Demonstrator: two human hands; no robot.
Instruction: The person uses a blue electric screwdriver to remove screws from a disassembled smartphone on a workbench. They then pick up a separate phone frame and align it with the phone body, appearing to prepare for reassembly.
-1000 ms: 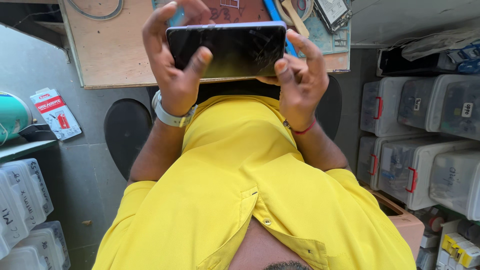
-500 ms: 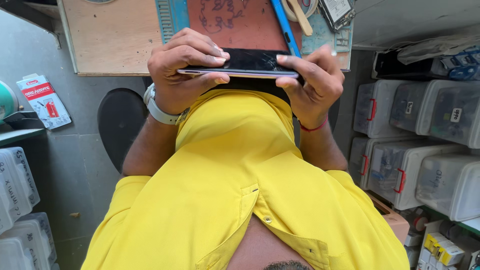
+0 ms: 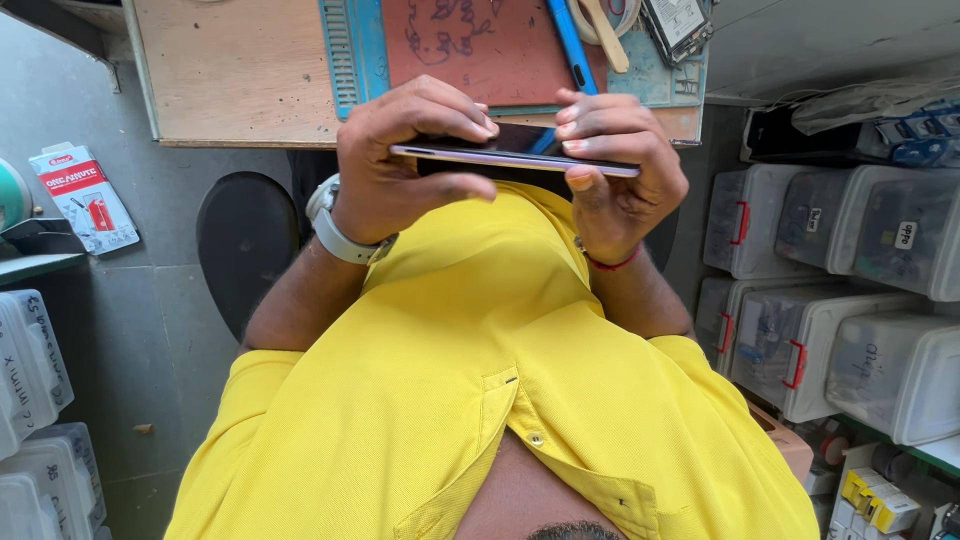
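Both my hands hold a dark smartphone (image 3: 512, 150) flat and edge-on in front of my chest, just below the table's near edge. My left hand (image 3: 400, 165), with a white wristwatch (image 3: 335, 235) on the wrist, grips its left end, fingers curled over the top and thumb beneath. My right hand (image 3: 625, 175), with a red thread on the wrist, grips the right end, fingertips pressed on the upper face. My yellow shirt (image 3: 480, 380) fills the lower view.
A wooden table (image 3: 230, 70) carries a blue work mat (image 3: 350, 50) with a red-brown pad (image 3: 480, 45), a blue tool (image 3: 572, 45) and small parts. Clear lidded storage bins (image 3: 870, 370) stack on the right, more bins (image 3: 30, 370) on the left. A black stool (image 3: 245, 245) sits below.
The phone has tipped from screen facing me to flat and edge-on. Both hands have shifted their grip, fingers now curled over its top.
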